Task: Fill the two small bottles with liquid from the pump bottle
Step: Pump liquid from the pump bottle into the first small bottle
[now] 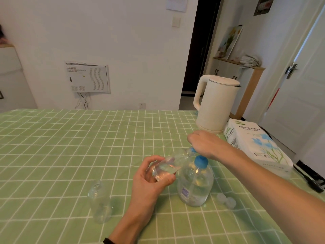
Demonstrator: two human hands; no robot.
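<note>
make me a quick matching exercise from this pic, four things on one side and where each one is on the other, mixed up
Things:
1. pump bottle
2. kettle
3. caps
4. tissue box

Places:
a. far right, behind the right hand
b. lying just right of the pump bottle
c. along the table's right edge
d. standing beside the left hand, which holds a small bottle tilted

Pairs: 1-d, 2-a, 3-b, 4-c
</note>
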